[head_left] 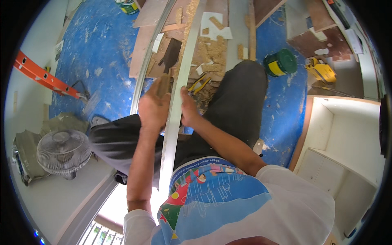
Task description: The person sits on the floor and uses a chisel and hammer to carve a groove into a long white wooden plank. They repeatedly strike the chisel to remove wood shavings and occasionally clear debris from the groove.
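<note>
My left hand [154,107] is closed around the handle of a wooden-handled tool with a dark, broad blade [172,52], which points away from me. Between my arms a long, pale strip of wood [183,73] slants from near my waist to the far edge. My right hand [189,108] grips that strip from its right side, fingers partly hidden. Just beyond it lie yellow-handled pliers [199,85] on wood scraps. Broken chipboard pieces [213,51] and white scraps [212,24] are scattered on the boards farther out.
A metal channel [147,61] runs left of the strip. A green bucket [281,62] stands beyond my right knee, with a yellow tool [322,71] beside it. On the left are an orange ladder [45,77] and a fan [64,151]. A white cabinet [326,143] stands right.
</note>
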A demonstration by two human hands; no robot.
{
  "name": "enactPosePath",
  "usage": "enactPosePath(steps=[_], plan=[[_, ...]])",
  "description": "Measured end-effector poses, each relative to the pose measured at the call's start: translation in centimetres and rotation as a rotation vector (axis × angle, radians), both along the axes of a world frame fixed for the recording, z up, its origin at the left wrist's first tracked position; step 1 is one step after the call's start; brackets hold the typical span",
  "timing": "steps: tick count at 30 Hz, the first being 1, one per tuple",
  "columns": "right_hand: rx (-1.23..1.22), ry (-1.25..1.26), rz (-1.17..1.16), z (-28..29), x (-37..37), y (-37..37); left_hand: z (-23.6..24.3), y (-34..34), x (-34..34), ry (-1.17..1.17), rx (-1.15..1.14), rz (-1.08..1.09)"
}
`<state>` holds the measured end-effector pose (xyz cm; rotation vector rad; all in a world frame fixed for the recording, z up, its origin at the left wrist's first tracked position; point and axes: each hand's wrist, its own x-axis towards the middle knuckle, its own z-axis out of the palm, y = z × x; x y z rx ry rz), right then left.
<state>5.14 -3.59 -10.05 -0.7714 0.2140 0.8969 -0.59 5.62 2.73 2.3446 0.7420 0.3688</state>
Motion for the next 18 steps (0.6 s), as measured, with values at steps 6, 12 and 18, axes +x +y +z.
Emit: enactPosePath(steps=[6, 12, 18], plan=[[0.066, 0.152, 0.064, 0.7, 2.9, -1.4, 5.3, 0.1, -7.1, 0.081, -0.523, 0.352], [0.348, 0.246, 0.173, -1.6, 3.8, -2.5, 6.1, -4.9, -14.8, 0.045, -0.224, 0.106], [0.38, 0.254, 0.087, 0.2, 3.5, -1.1, 6.4, -7.4, -15.3, 0.049, -0.238, 0.074]])
